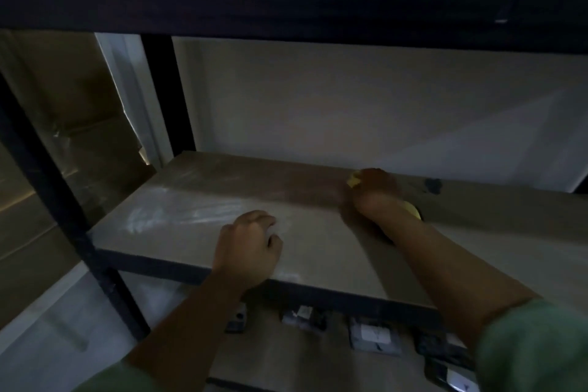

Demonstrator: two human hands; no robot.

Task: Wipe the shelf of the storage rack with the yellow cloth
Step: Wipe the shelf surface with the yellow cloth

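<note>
On shelf [178, 216], yellow cloth [353, 181] under right hand [375, 192] grip

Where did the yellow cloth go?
In the head view, the yellow cloth is bunched under the right hand near the back of the shelf, right of the left hand.

yellow cloth [353, 181] mostly hidden under right hand [375, 192] (blurred), lower-shelf boxes [374, 339] indistinct, shelf [178, 216] cut off right

pale shelf [197, 223] of dark-framed rack, yellow cloth [353, 181] near its back, both hands resting on it, dark smudge [433, 185] at right
</note>
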